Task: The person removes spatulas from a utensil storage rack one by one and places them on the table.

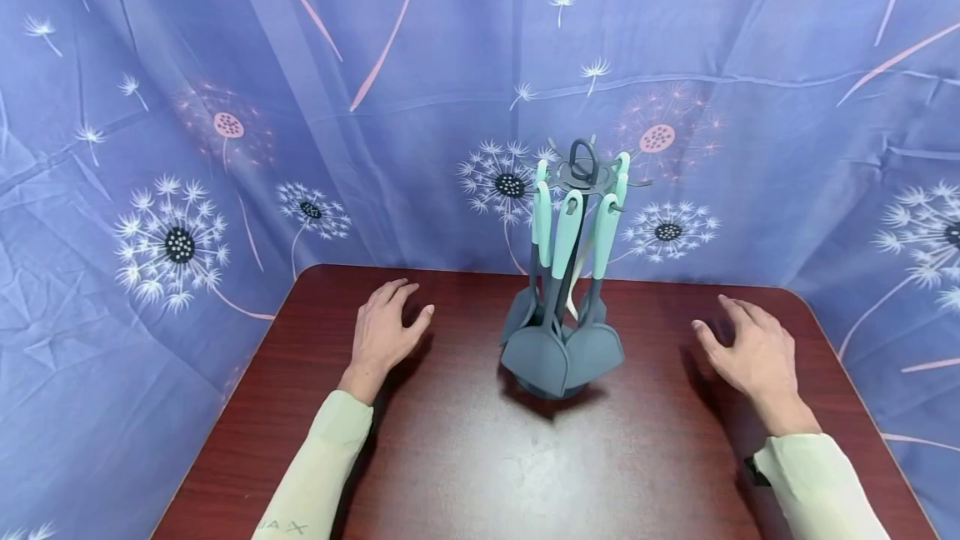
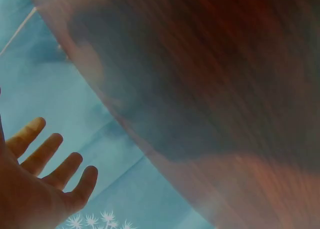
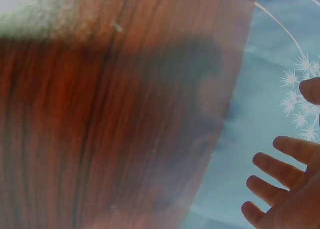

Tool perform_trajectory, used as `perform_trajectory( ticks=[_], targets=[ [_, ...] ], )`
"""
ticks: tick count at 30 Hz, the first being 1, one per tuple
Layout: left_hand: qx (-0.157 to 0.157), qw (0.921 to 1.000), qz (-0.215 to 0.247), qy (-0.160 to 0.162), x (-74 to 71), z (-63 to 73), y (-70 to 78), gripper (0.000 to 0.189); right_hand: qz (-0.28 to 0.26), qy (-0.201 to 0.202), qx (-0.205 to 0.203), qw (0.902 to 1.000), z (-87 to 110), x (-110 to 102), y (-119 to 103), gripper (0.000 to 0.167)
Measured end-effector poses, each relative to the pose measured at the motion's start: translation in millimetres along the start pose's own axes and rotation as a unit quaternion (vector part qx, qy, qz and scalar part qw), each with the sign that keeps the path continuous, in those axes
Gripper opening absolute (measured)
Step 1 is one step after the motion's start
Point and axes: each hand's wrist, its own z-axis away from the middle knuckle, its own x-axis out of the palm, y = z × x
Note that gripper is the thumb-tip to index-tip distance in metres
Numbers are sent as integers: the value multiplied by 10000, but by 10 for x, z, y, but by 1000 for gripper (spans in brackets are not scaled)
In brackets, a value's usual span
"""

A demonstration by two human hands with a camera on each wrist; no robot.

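A rotating-style utensil rack [image 1: 582,177] with a dark ring on top stands upright on the table, right of the middle. Several kitchen tools with mint-green handles hang around it, among them a grey turner [image 1: 537,357] and a second grey spatula-like head [image 1: 595,352] at the front. Those at the back are partly hidden. My left hand [image 1: 384,330] is held over the table left of the rack, fingers relaxed and holding nothing. On the rack's other side my right hand [image 1: 753,352] is likewise relaxed, with nothing in it. Both hands are apart from the rack.
The dark red wooden table [image 1: 450,440] has rounded far corners. Behind it and at both sides hangs a blue cloth [image 1: 420,182] with dandelion prints, close to the table's edges. A small black item [image 1: 757,472] shows at the right sleeve's cuff.
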Motion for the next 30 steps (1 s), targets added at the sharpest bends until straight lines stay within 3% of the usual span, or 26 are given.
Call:
perform_trajectory(
  ticks=[12,30],
  targets=[
    [6,9995,294,140,-4,-14,39,57,-234,441,-190,9986,-82,-99,-95,64],
    [-66,9976,672,141,-58,-39,147,54,-503,773,-315,9952,-181,-285,-317,67]
  ],
)
